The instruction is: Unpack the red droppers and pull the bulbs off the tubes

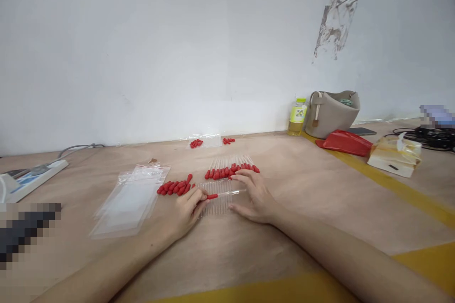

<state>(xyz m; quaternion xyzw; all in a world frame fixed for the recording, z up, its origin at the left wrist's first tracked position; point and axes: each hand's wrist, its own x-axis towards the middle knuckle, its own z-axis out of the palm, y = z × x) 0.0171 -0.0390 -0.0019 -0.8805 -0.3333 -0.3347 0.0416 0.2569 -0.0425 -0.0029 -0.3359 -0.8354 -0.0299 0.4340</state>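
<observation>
My left hand [190, 204] pinches the red rubber bulb of a glass dropper [227, 193], whose transparent tube points right. Around the far end of that tube, my right hand [256, 199] is open, thumb and fingers apart; whether a finger touches the tube I cannot tell. Beneath both hands lies a row of bare glass tubes [216, 207], partly covered by them. Just beyond is a row of droppers with red bulbs [222, 173], their tubes pointing toward the wall. A pile of loose red bulbs [174, 188] sits beside my left hand.
Transparent zip bags [128, 199] lie at the left, near a power strip [39, 180]. Against the wall are bagged red-bulb pieces [196, 143]. At the back right stand a tea bottle [297, 118], a grey bag [332, 116], a red pouch [344, 143] and a tissue pack [394, 156].
</observation>
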